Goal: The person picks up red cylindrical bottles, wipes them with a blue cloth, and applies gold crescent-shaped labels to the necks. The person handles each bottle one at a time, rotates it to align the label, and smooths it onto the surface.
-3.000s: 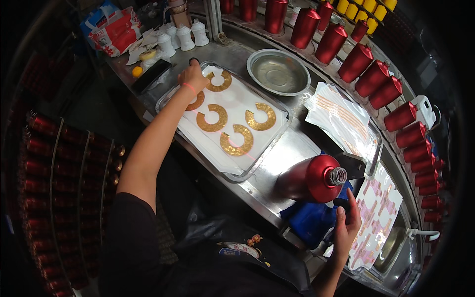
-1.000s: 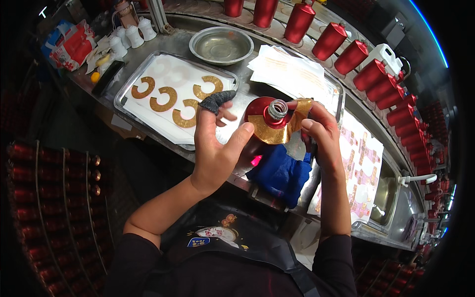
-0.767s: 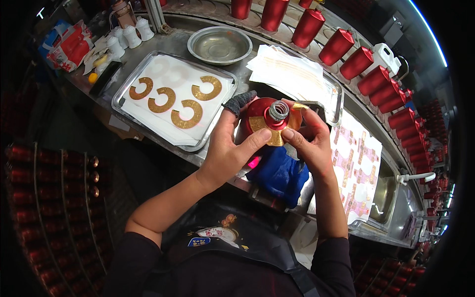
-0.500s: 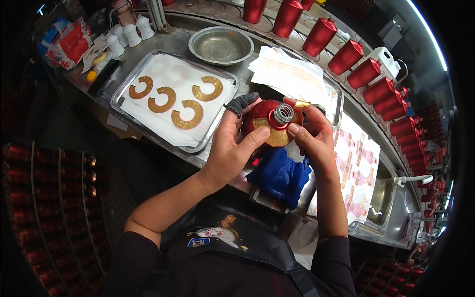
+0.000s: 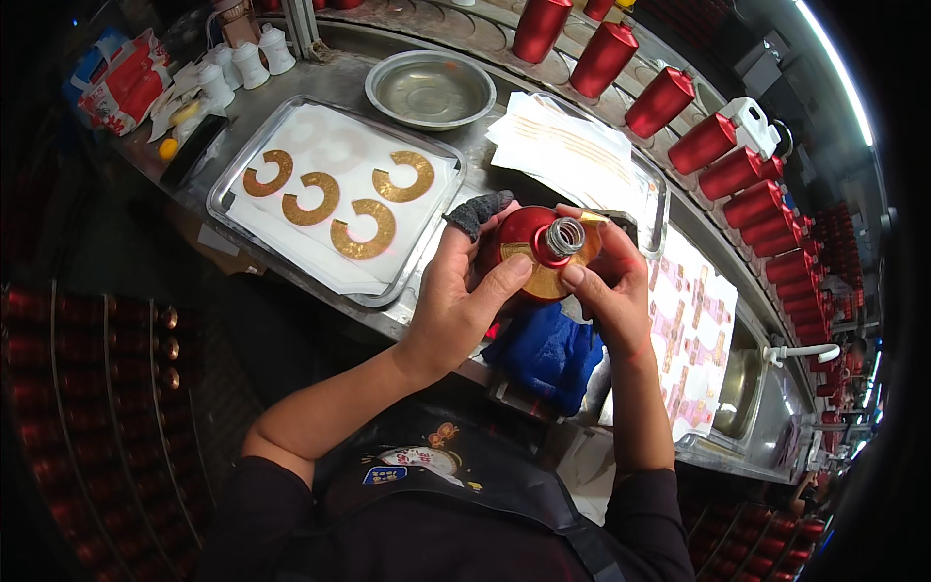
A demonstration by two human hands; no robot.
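A shiny red bottle (image 5: 521,231) with a bare threaded metal neck is held up between my hands, its mouth tilted toward me. Around its shoulder curves a gold C-shaped decal (image 5: 546,283). My left hand (image 5: 456,301) grips the bottle's left side, thumb lying on the decal; a dark knitted cover (image 5: 475,213) wraps one or more of its fingers. On the other side my right hand (image 5: 621,296) is closed round the shoulder, thumb pressing the decal and fingers behind near its raised gold end. Several matching decals (image 5: 361,229) lie on white paper in a metal tray (image 5: 225,192).
A metal bowl (image 5: 430,89) of water stands behind the tray. Blue cloth (image 5: 548,359) lies below the bottle. White sheets (image 5: 558,136) and printed sheets (image 5: 689,339) are to the right, near a sink (image 5: 742,388). Red bottles (image 5: 659,102) line the curved conveyor behind.
Both hands and the bottle have turned slightly, the neck shifting a little right and down. The red bottles on the conveyor have shifted right in the view.
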